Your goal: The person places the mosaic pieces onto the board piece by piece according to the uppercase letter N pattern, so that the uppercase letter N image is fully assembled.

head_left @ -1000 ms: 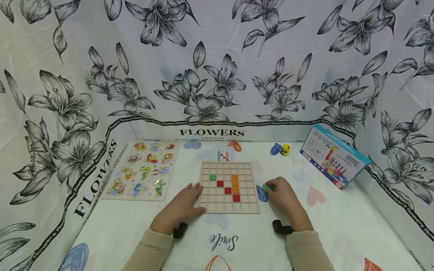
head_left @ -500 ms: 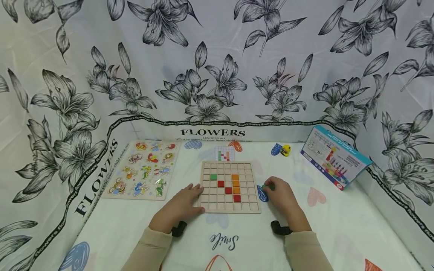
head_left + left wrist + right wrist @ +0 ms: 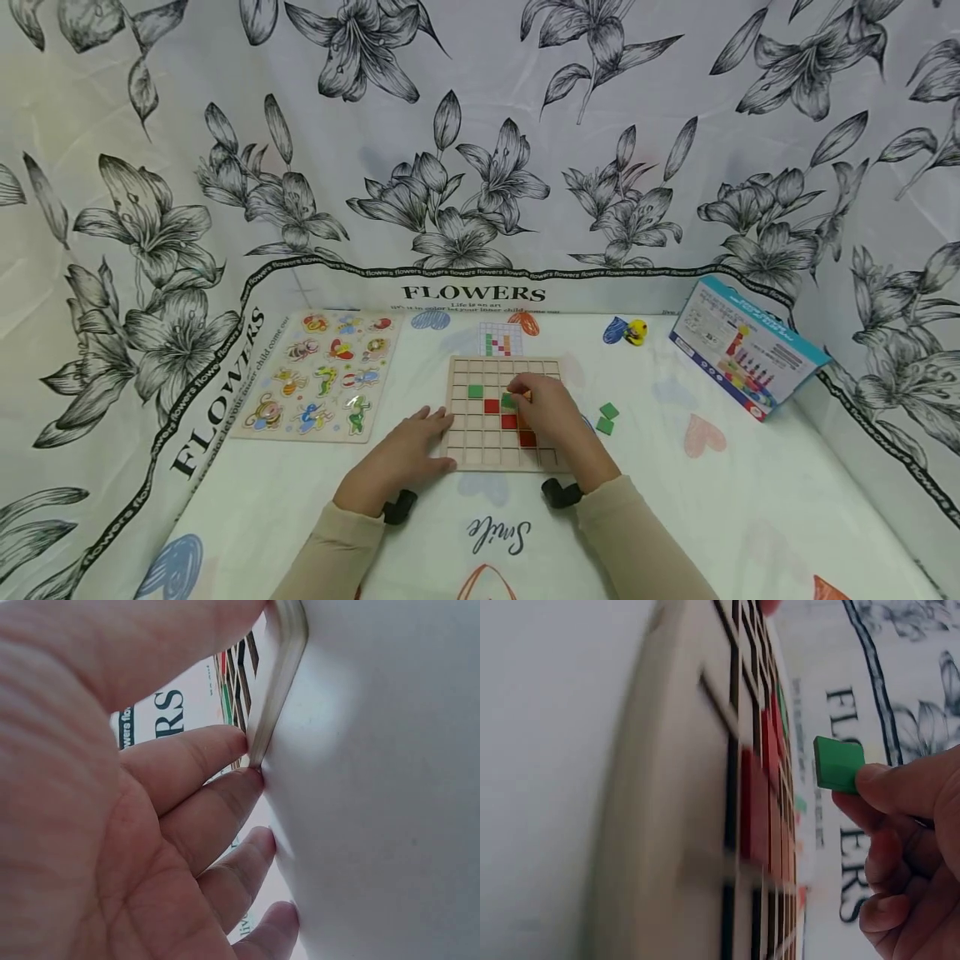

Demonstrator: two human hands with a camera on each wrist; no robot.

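There's the green tile (image 3: 838, 761), pinched between thumb and finger of the right hand (image 3: 553, 412), up over the middle of the grid board (image 3: 468, 450) and apart from its surface. The left hand (image 3: 405, 454), fingers stretched, gripping nothing, touches the board's left edge. On the board, another green tile (image 3: 476, 391) sits toward the far left, and three red tiles (image 3: 509, 422) step diagonally down to the right; orange shows partly hidden behind the right hand. Two loose green tiles (image 3: 604, 426) lie on the table (image 3: 750, 517), right of the board. Just beyond its far edge, a pattern card (image 3: 500, 339); to its left, an insect puzzle (image 3: 333, 433); to its far right, a box (image 3: 746, 350).
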